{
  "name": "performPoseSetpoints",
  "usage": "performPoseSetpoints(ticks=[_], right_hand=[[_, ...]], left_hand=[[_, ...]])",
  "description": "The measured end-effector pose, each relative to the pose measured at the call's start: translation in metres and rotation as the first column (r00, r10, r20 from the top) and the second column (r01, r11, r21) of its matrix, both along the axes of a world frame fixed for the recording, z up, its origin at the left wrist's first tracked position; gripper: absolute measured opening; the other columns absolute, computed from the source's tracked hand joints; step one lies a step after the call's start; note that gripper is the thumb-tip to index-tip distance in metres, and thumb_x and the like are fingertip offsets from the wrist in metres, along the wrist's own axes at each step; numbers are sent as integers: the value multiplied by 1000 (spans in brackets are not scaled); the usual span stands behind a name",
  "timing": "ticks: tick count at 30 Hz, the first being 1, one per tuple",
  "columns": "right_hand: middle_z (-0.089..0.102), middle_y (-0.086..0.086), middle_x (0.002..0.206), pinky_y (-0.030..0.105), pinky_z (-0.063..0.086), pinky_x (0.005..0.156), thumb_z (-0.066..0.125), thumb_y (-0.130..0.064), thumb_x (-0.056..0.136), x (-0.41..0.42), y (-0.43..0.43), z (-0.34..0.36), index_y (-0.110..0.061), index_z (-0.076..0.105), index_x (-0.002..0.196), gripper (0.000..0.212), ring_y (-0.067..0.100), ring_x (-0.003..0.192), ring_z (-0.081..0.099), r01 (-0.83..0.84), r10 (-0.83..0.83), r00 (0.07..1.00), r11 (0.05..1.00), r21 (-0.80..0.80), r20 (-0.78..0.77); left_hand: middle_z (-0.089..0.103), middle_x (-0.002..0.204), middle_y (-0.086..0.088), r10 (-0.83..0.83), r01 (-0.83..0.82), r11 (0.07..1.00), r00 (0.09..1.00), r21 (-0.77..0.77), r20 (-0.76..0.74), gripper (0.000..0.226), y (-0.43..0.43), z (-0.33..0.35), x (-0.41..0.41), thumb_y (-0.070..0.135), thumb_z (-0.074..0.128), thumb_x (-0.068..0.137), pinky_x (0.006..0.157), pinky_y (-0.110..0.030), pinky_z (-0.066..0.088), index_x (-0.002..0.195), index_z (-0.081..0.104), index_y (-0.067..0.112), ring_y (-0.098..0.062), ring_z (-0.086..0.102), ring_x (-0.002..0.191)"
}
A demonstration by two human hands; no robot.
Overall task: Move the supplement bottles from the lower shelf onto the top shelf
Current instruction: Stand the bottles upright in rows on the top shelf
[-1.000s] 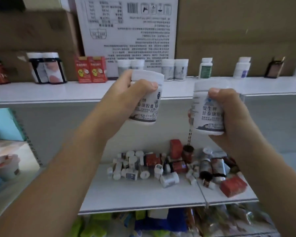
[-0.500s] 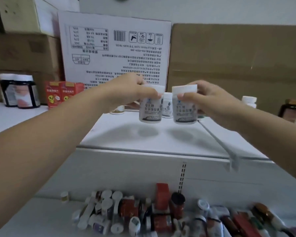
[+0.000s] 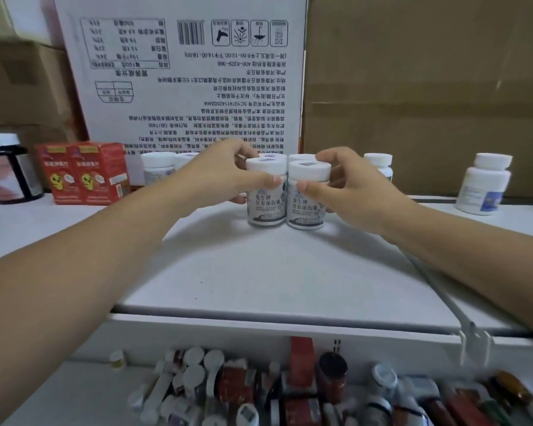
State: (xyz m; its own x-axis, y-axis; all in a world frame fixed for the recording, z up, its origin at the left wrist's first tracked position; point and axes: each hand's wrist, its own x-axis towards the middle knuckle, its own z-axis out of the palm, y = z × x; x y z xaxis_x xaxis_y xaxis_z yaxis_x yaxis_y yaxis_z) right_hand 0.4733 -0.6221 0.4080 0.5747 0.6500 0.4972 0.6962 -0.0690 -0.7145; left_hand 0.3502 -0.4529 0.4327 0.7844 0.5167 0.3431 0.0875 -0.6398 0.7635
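Two white supplement bottles with dark printed labels stand side by side on the top shelf (image 3: 259,272). My left hand (image 3: 225,176) grips the left bottle (image 3: 266,204), thumb across its front below the cap. My right hand (image 3: 348,186) grips the right bottle (image 3: 306,207) the same way. Both bottle bases sit on or just at the shelf surface. Behind them two more white caps (image 3: 303,157) of the same kind show. On the lower shelf (image 3: 83,392) lies a jumble of bottles and boxes (image 3: 259,388).
Red boxes (image 3: 83,173) and a dark jar (image 3: 5,170) stand at the left of the top shelf, white bottles (image 3: 483,184) at the right. A printed carton (image 3: 182,72) and brown cardboard (image 3: 428,87) form the back wall. A shelf divider rail (image 3: 474,336) runs at the right.
Both hands carried the bottles up from over the lower shelf and forward, then lowered them onto the top shelf next to each other. The camera view rose and moved closer.
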Motion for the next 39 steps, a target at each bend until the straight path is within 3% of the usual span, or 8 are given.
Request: performPoseSetpoints(ticks=[6, 16, 19, 22, 24, 27, 33, 39], right_hand=[[62, -11, 86, 19, 52, 72, 74, -33, 83, 1, 2, -3, -27, 51, 122, 46, -3, 70, 59, 26, -27, 998, 999, 19, 62], [61, 1, 106, 36, 54, 87, 80, -30, 77, 7, 3, -7, -26, 45, 127, 61, 13, 90, 64, 86, -71, 980, 993, -74, 187], [55, 5, 114, 36, 51, 91, 79, -37, 76, -1, -1, -3, -24, 41, 129, 66, 13, 98, 61, 110, -92, 977, 991, -83, 195], [45, 4, 116, 40, 47, 93, 73, -31, 78, -17, -13, 9, -18, 42, 125, 58, 19, 101, 52, 252, -196, 897, 963, -95, 395], [38, 6, 121, 43, 43, 96, 65, -33, 80, -37, -25, 16, -18, 40, 130, 58, 24, 109, 44, 371, -170, 809, 890, -265, 563], [35, 7, 133, 43, 40, 100, 58, -38, 85, -80, -41, 21, -25, 37, 138, 58, 28, 123, 38, 433, -90, 810, 758, -487, 580], [44, 7, 133, 40, 44, 94, 55, -39, 88, -182, -61, 6, -25, 46, 136, 50, 27, 116, 47, 465, -126, 795, 754, -463, 593], [61, 0, 105, 31, 44, 80, 61, -35, 87, -282, -72, -40, -22, 62, 117, 33, 19, 92, 57, 381, -132, 849, 824, -420, 511]], left_hand=[[66, 104, -3, -32, 32, 999, 999, -21, 29, 41, 3, -5, 0, 29, 84, 76, 75, -40, 63, 102, 53, 25, -15, 69, 94], [65, 103, 3, 1, -2, 1000, 998, 15, 60, 51, 0, -13, 1, 34, 84, 75, 80, -42, 61, 113, 53, 22, -12, 66, 90], [61, 103, 12, 33, -27, 995, 998, 99, -61, 62, 0, -12, -5, 51, 77, 78, 87, -40, 56, 125, 47, 24, -8, 62, 96], [61, 116, 7, 150, -58, 924, 964, 378, -219, 66, 0, 0, -21, 60, 61, 88, 84, -34, 45, 137, 43, 20, -16, 58, 102], [60, 127, 1, 246, -20, 804, 921, 594, -303, 59, -1, 9, -42, 57, 54, 93, 85, -32, 42, 138, 47, 18, -22, 55, 108], [59, 130, -1, 296, 72, 707, 873, 704, -387, 42, -2, 13, -89, 47, 51, 98, 84, -29, 38, 132, 55, 22, -19, 49, 101], [63, 121, 1, 263, 51, 698, 910, 714, -321, 36, 5, -10, -219, 41, 54, 96, 88, -35, 46, 128, 58, 25, -23, 57, 107], [63, 118, -1, 232, -33, 718, 953, 695, -195, 37, 22, -64, -347, 43, 56, 93, 89, -42, 50, 123, 61, 23, -24, 60, 105]])
